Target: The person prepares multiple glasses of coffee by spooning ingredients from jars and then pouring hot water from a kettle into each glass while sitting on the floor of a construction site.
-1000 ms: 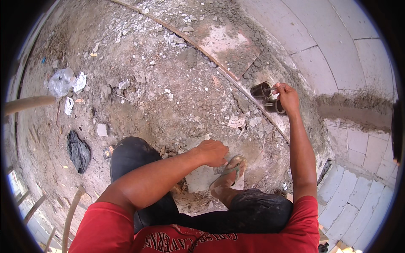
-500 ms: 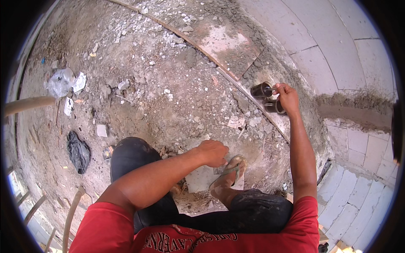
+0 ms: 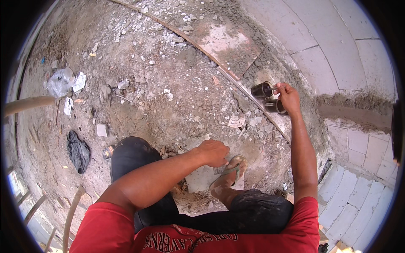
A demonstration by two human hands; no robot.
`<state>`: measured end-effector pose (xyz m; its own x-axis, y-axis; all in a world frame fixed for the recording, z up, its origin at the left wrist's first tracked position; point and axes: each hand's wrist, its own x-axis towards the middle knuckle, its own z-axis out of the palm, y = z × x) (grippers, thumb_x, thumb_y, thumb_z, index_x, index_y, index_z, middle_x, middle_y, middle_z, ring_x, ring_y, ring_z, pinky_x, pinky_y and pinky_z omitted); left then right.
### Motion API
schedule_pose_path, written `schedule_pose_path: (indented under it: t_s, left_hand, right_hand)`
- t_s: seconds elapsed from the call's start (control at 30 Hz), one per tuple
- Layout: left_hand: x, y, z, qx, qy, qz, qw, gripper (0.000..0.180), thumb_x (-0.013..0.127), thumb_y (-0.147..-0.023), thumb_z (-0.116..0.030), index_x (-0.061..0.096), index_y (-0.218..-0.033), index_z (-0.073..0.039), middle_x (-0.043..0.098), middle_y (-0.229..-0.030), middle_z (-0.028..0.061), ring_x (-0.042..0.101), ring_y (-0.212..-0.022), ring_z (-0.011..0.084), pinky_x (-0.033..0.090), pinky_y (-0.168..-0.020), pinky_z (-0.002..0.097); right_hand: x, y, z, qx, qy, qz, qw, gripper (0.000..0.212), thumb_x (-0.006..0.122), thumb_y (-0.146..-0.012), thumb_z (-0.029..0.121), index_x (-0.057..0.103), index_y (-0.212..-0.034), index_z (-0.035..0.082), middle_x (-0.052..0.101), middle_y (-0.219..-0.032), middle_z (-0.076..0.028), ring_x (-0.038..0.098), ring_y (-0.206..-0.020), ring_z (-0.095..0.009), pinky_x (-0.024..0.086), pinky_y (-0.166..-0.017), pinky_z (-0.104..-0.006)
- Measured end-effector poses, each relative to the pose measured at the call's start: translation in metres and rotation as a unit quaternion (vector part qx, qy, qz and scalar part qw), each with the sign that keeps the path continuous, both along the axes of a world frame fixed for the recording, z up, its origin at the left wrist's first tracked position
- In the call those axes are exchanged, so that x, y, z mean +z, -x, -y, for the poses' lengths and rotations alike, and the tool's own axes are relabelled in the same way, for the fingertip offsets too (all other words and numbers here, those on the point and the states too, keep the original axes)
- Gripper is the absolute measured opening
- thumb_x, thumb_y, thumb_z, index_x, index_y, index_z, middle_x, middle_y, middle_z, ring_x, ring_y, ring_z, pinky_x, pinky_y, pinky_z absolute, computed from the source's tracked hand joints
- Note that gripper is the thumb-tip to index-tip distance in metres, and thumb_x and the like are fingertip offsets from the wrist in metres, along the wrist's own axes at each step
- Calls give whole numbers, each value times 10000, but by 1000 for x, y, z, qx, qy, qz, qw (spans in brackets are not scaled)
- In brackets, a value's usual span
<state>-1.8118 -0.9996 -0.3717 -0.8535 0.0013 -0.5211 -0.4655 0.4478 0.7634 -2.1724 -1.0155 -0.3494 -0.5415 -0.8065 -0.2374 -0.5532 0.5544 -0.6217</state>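
My right hand (image 3: 288,96) is stretched out to the right, its fingers closed in a pinch on a spoon (image 3: 273,88). The spoon dips into a clear cup (image 3: 258,90) of dark liquid. Right beside it, under my wrist, stands a second dark-looking cup (image 3: 272,106) with a handle; part of it is hidden by my hand. My left hand (image 3: 214,153) hangs in front of my knees, just above my sandalled foot (image 3: 232,170). Its fingers are curled in, and whatever they may hold is hidden.
Both cups stand by a thin wooden strip (image 3: 198,48) crossing the rubble-strewn ground. Block walls (image 3: 325,63) rise at the right. A black plastic bag (image 3: 78,152), a clear bag (image 3: 61,83) and paper scraps lie at the left, near wooden poles (image 3: 31,104).
My right hand has shifted very slightly at the cup, still pinching the spoon. My left hand has stayed almost still.
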Motion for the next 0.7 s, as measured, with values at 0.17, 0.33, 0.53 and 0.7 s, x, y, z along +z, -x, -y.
schedule_pose_path:
  t_s: [0.17, 0.33, 0.53, 0.7]
  left_hand:
    - [0, 2, -1, 2, 1, -7, 1000, 412, 702, -894, -377, 686, -1171, -72, 690, -1140, 164, 646, -1115, 361, 511, -930, 475]
    - [1, 5, -2, -7, 6, -4, 1000, 419, 703, -893, -375, 685, -1183, -73, 691, -1145, 158, 646, -1117, 363, 509, -937, 473]
    - [2, 4, -1, -13, 0, 9, 1000, 424, 698, -899, -370, 681, -1203, -75, 686, -1168, 158, 639, -1136, 361, 508, -947, 473]
    - [2, 3, 0, -12, -5, 18, 1000, 416, 699, -904, -377, 683, -1188, -73, 684, -1166, 158, 639, -1132, 359, 506, -944, 477]
  right_hand:
    - [-4, 6, -3, -5, 20, -20, 1000, 295, 597, -1037, 324, 738, -1022, 65, 684, -749, 22, 521, -581, -53, 432, -558, -241]
    - [1, 10, -5, -11, 0, -16, 1000, 276, 608, -1032, 313, 745, -1033, 74, 698, -770, 18, 532, -604, -53, 445, -576, -242]
    - [12, 0, -7, 25, 14, 34, 999, 262, 621, -1025, 305, 737, -1028, 70, 691, -791, 19, 539, -652, -55, 448, -623, -234]
    - [20, 4, -13, 17, 0, 107, 994, 217, 633, -1011, 263, 730, -1029, 70, 717, -855, -1, 549, -723, -41, 431, -657, -224]
